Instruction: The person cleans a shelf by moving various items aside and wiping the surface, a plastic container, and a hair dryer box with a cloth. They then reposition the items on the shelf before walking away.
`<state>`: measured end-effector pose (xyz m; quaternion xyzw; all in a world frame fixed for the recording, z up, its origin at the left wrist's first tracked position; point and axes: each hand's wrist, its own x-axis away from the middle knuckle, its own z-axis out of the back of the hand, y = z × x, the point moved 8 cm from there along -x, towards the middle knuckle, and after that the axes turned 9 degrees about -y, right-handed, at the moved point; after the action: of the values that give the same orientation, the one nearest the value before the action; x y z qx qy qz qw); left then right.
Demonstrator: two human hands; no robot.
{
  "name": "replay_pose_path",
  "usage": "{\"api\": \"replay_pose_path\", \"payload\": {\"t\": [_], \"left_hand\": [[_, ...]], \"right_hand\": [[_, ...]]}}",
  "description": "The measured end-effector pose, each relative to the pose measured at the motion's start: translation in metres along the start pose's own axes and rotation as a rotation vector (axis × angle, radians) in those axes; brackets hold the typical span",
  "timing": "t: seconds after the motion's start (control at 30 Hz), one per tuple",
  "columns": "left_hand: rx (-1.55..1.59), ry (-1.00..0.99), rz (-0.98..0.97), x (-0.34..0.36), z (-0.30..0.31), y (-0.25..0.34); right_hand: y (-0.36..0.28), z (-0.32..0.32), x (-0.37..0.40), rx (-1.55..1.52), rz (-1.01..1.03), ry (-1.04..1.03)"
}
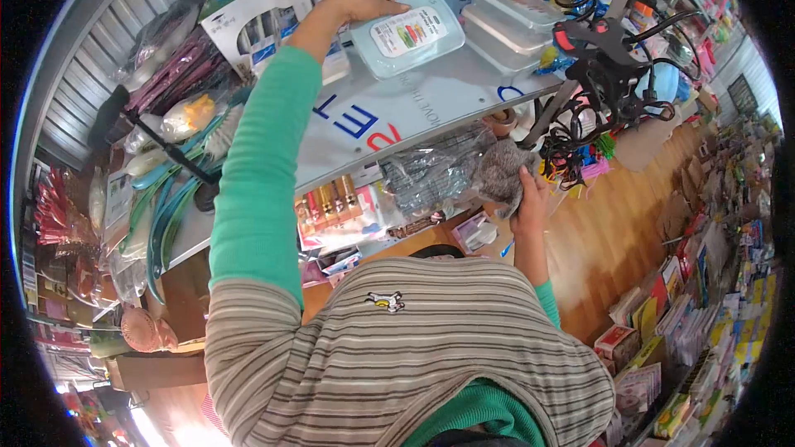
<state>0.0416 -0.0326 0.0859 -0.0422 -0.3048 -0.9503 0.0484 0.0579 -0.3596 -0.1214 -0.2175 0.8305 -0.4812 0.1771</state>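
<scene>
The left hand (373, 2) lies over the far-left rim of a lidded plastic food container (407, 37) on the shelf (331, 145), its grip unclear; light, stiff and slick, it likely holds best by opposite rims. The right hand (532, 203) is closed on the right side of a grey fuzzy bundle (499, 172), probably soft and springy.

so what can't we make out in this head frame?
All in the head view:
- Fine print on the label of the clear container: too small.
- Container edge under the left hand: covered by that hand.
- Far side of the gray bundle held in the right hand: hidden by the bundle itself.
- Titles on the packets at lower right: small and blurred.
- Floor beneath the striped top: blocked by the wearer's torso.
</scene>
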Motion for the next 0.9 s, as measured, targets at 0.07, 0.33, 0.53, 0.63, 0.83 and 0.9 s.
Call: {"api": "replay_pose_path", "payload": {"t": [0.07, 0.33, 0.53, 0.63, 0.83, 0.9], "left_hand": [[-0.088, 0.028, 0.080, -0.022, 0.003, -0.010], [-0.580, -0.044, 0.294, -0.092, -0.007, -0.077], [-0.757, 0.107, 0.294, -0.053, -0.061, -0.020], [-0.635, 0.055, 0.252, -0.060, -0.071, -0.054], [-0.546, 0.283, 0.127, -0.041, -0.051, -0.013], [-0.526, 0.535, -0.143, -0.037, -0.036, 0.047]], "right_hand": [[0.000, 0.014, 0.000, -0.012, 0.014, -0.007], [0.013, 0.078, -0.009, -0.074, -0.030, 0.128], [0.026, 0.072, -0.033, -0.055, -0.109, 0.064], [0.024, 0.059, -0.043, -0.001, -0.078, -0.002], [0.034, 0.054, -0.050, 0.014, -0.125, -0.054], [0.037, 0.054, -0.050, -0.008, -0.123, -0.054]]}}
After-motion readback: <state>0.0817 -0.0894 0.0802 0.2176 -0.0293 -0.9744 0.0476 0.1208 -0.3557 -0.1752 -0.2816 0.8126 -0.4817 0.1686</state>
